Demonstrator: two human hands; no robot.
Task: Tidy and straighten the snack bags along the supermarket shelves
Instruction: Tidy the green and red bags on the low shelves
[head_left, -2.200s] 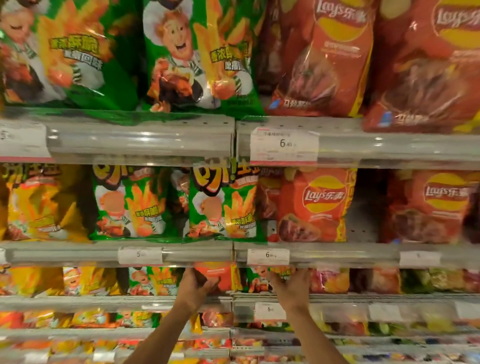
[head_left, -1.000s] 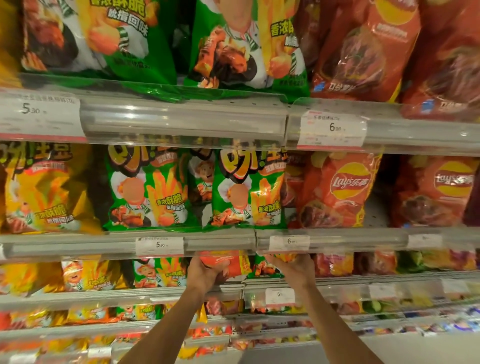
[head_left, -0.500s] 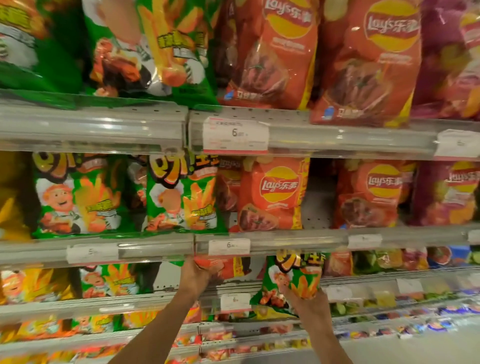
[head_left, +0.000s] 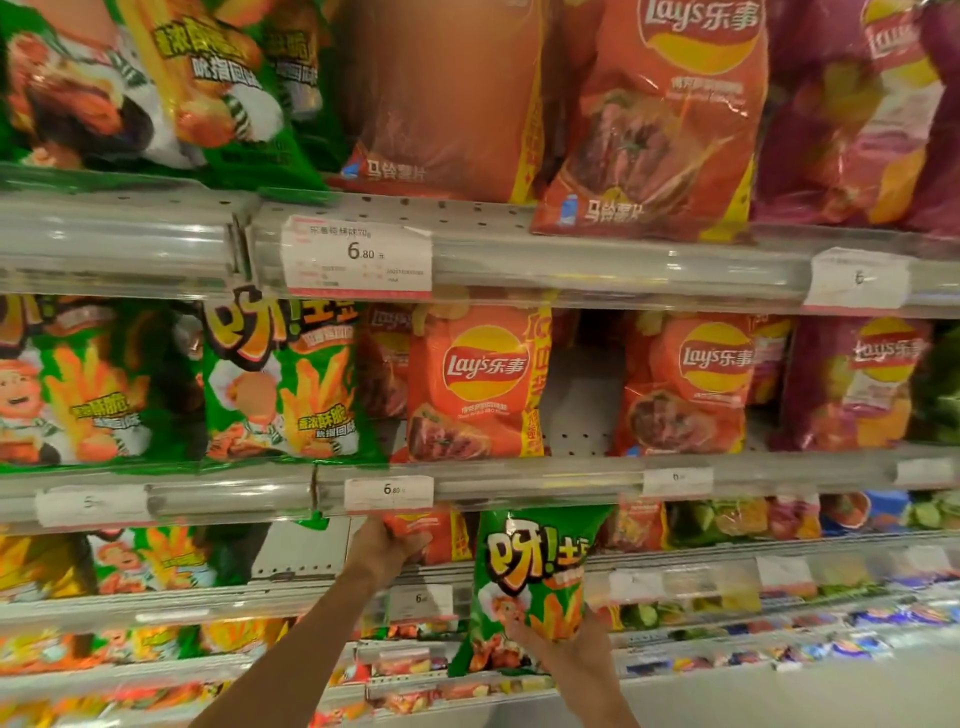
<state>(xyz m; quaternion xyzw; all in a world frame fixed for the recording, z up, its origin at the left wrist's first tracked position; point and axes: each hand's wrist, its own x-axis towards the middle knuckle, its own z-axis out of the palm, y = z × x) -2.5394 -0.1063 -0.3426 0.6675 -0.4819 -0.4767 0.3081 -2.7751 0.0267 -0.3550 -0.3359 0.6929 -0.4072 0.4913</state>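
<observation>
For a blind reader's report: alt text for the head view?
The right hand holds a green snack bag out in front of supermarket shelves, while the left hand grips an orange bag on a lower shelf.

**Warm store light, soft focus, glare on the shelf rails**

The scene is evenly bright with a warm orange cast. Light seems to fall from above: the clear price rail (head_left: 597, 265) carries long white streaks of glare, and dim bands of shadow sit beneath each shelf. Glossy wrinkles on the orange chip bag (head_left: 670, 119) at 1 o'clock catch small highlights. Focus is soft overall. Blur is heaviest toward 7 and 4 o'clock, where the lower shelves smear into colour. Shelf lines bow and tilt toward the edges, showing wide-angle distortion.
</observation>
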